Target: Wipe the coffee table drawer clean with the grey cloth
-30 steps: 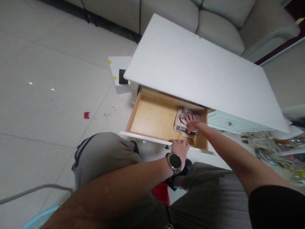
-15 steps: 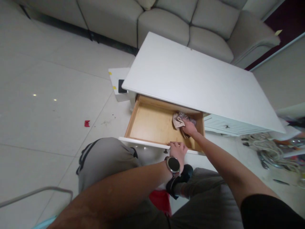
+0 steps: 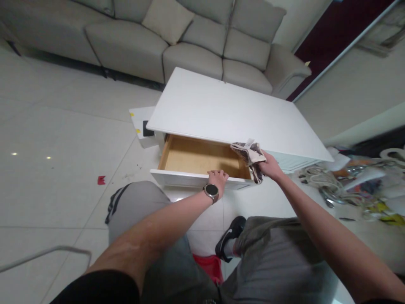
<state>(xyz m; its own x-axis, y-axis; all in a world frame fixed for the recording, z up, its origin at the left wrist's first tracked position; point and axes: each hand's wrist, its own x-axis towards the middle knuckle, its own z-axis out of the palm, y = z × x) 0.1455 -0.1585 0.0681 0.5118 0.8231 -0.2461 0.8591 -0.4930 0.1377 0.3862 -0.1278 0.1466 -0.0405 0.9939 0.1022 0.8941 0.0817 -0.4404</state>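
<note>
A wooden drawer (image 3: pixel 193 160) with a white front stands pulled out from a white coffee table (image 3: pixel 234 114). My left hand (image 3: pixel 218 179), with a watch on its wrist, is closed over the top edge of the drawer front. Above the drawer's right end, my right hand (image 3: pixel 270 166) grips a folded, patterned cloth (image 3: pixel 249 153) with a pale label on it. Part of the cloth hangs down past the drawer's right corner. The bare wooden bottom of the drawer shows to the left of the cloth.
A grey sofa (image 3: pixel 193 59) with a cushion (image 3: pixel 167 20) runs behind the table. On the left stands a white box (image 3: pixel 141 126) with a dark item on it. Coiled cables (image 3: pixel 319 175) and clutter lie at right. A red object (image 3: pixel 209 267) is between my legs.
My right hand has lifted the cloth from inside the drawer to above its right end. The drawer has slid partway in, with my left hand still on its front. The view has tilted up.
</note>
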